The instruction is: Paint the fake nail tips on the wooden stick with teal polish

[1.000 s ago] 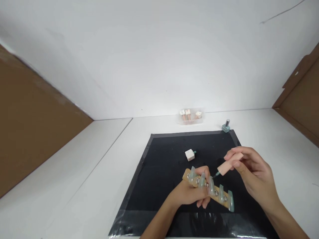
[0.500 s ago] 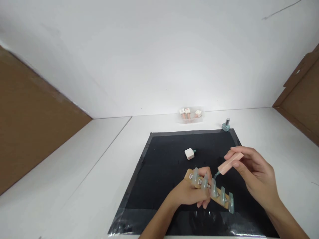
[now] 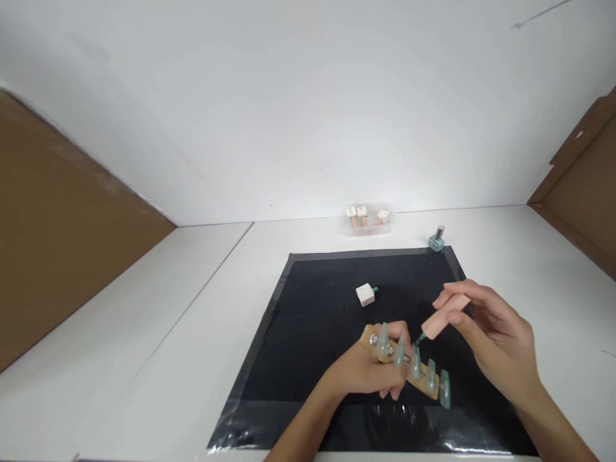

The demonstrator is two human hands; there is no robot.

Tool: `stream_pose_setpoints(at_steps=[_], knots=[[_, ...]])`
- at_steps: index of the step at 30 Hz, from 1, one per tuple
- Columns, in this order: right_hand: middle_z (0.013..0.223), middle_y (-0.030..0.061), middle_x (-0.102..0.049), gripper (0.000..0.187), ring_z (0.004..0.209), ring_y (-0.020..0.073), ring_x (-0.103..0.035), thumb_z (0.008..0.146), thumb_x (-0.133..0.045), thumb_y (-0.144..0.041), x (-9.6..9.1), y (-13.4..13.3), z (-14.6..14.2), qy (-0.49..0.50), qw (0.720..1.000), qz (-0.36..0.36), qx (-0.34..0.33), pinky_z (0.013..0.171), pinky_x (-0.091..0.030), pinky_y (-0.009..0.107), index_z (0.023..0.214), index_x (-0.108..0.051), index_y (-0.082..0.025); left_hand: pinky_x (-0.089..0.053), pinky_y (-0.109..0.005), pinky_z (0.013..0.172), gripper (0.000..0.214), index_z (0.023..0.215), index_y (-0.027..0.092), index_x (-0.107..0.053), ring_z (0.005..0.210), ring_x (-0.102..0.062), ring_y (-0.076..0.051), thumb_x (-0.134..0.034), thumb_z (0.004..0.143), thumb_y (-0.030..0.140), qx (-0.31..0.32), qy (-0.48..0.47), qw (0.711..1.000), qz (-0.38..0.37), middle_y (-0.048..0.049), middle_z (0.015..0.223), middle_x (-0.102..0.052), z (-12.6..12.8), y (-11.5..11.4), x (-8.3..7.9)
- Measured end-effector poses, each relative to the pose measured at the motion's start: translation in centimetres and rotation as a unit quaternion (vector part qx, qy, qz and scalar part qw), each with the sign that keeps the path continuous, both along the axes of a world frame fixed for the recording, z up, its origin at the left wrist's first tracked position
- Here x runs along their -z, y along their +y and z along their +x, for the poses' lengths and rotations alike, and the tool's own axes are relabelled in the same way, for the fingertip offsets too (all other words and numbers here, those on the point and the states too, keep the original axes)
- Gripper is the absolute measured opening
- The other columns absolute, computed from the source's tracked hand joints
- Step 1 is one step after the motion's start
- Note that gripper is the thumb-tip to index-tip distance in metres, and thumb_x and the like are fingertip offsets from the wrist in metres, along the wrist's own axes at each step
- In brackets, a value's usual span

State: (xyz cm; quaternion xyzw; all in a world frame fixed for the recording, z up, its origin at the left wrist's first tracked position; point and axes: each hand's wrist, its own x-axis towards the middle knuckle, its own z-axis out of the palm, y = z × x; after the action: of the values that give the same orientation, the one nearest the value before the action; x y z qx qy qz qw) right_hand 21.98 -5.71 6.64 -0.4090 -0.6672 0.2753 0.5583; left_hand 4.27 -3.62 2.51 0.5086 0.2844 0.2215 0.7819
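Note:
My left hand (image 3: 368, 369) is closed around a tan nail display stand (image 3: 426, 383), which carries several long false nails (image 3: 432, 375) in pale to darker green. Between the thumb and fingers of my right hand (image 3: 503, 333) is a nail polish brush (image 3: 445, 316) with a pink cap handle. Its green-coated tip points down at the middle false nail and is at or very near it; contact is hard to make out. Just beyond my left hand, a white square polish bottle (image 3: 365, 294) lies on the black mat (image 3: 317, 308), its neck smeared green.
A clear plastic box (image 3: 368, 229) with several white-and-pink polish bottles stands by the back wall. At the mat's far right corner is a small teal bottle (image 3: 436, 242) with a silver cap. Brown cardboard panels (image 3: 62, 231) flank the white table.
The nail stand has turned slightly in my left hand, and its nails sit at a different angle. My right hand and the brush stay almost in place. The view has shifted a little.

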Motion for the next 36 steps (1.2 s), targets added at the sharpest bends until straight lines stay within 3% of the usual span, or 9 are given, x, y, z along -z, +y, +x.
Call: stream_pose_setpoints(at_steps=[3,7,11,15,20,23,27,31,36], knots=[[0.07,-0.0001,-0.067,0.021,0.07,0.0175,-0.062,0.087,-0.06,-0.019,-0.1,0.0,0.0,-0.018,0.999,0.003,-0.049,0.063,-0.052,0.03,0.105,-0.063,-0.029,-0.033,-0.009,0.029,0.015,0.066,0.017,-0.044,0.031,-0.043,-0.002,-0.057,0.06,0.011,0.002,0.005,1.0,0.003,0.0098,0.04,-0.05,0.0,0.1,0.0],[0.071,0.0002,-0.068,0.023,0.073,0.0186,-0.062,0.087,-0.058,-0.017,-0.2,0.0,0.0,-0.012,1.0,0.0,0.002,0.066,-0.052,0.032,0.107,-0.062,-0.03,-0.033,-0.009,0.029,0.015,0.066,0.017,-0.045,0.031,-0.043,-0.002,-0.057,0.061,0.01,0.001,0.002,1.0,0.007,0.0095,0.042,-0.05,0.0,0.1,0.0],[0.065,-0.0009,-0.068,0.025,0.07,0.0193,-0.062,0.086,-0.061,-0.018,-0.1,0.1,0.0,-0.031,0.998,0.001,-0.058,0.063,-0.051,0.033,0.107,-0.063,-0.03,-0.033,-0.009,0.03,0.016,0.066,0.017,-0.044,0.032,-0.044,-0.002,-0.057,0.061,0.008,0.002,0.009,1.0,0.012,0.0094,0.043,-0.05,0.0,0.0,0.1],[0.072,-0.0002,-0.069,0.027,0.073,0.0183,-0.061,0.086,-0.059,-0.015,0.0,0.2,-0.1,-0.017,1.0,0.01,0.01,0.065,-0.05,0.032,0.108,-0.063,-0.031,-0.032,-0.01,0.029,0.016,0.066,0.017,-0.044,0.031,-0.043,-0.002,-0.057,0.062,0.01,-0.001,0.005,1.0,0.018,0.0096,0.042,-0.05,0.1,0.1,0.1],[0.067,-0.0012,-0.068,0.026,0.072,0.0186,-0.061,0.086,-0.061,-0.017,0.0,0.2,-0.1,-0.034,0.998,0.005,-0.05,0.066,-0.051,0.033,0.108,-0.063,-0.031,-0.033,-0.01,0.03,0.018,0.066,0.017,-0.044,0.032,-0.045,-0.003,-0.059,0.062,0.01,0.012,0.008,1.0,0.006,0.0092,0.043,-0.051,0.1,0.2,0.3],[0.07,0.0,-0.068,0.023,0.072,0.018,-0.062,0.086,-0.06,-0.018,0.0,0.2,-0.1,0.0,1.0,0.004,0.004,0.065,-0.051,0.032,0.105,-0.063,-0.03,-0.033,-0.01,0.029,0.02,0.068,0.017,-0.043,0.031,-0.044,-0.003,-0.061,0.063,0.012,0.011,-0.012,1.0,0.001,0.0097,0.041,-0.05,0.1,0.1,0.6],[0.069,0.001,-0.068,0.014,0.065,0.0176,-0.063,0.084,-0.064,-0.026,-0.1,0.1,-0.1,0.019,0.999,-0.023,-0.043,0.056,-0.052,0.029,0.098,-0.067,-0.028,-0.032,-0.01,0.028,0.023,0.07,0.017,-0.043,0.029,-0.042,-0.003,-0.065,0.067,0.018,0.022,-0.074,0.997,-0.013,0.0085,0.041,-0.052,0.2,0.0,1.4],[0.075,0.0005,-0.07,0.01,0.064,0.0144,-0.065,0.083,-0.066,-0.03,0.3,0.0,-0.3,0.088,0.993,-0.068,0.032,0.059,-0.054,0.025,0.092,-0.066,-0.027,-0.034,-0.01,0.028,0.03,0.074,0.017,-0.042,0.031,-0.047,-0.005,-0.07,0.069,0.027,0.033,-0.16,0.986,-0.04,0.0074,0.047,-0.056,0.2,0.0,2.2],[0.072,0.0008,-0.071,0.013,0.066,0.0153,-0.067,0.08,-0.068,-0.034,0.8,0.1,-0.7,0.13,0.988,-0.086,-0.001,0.06,-0.056,0.024,0.089,-0.066,-0.025,-0.034,-0.01,0.028,0.027,0.075,0.017,-0.043,0.031,-0.046,-0.005,-0.068,0.071,0.025,0.045,-0.203,0.976,-0.058,0.0073,0.045,-0.054,0.2,0.0,2.7]])
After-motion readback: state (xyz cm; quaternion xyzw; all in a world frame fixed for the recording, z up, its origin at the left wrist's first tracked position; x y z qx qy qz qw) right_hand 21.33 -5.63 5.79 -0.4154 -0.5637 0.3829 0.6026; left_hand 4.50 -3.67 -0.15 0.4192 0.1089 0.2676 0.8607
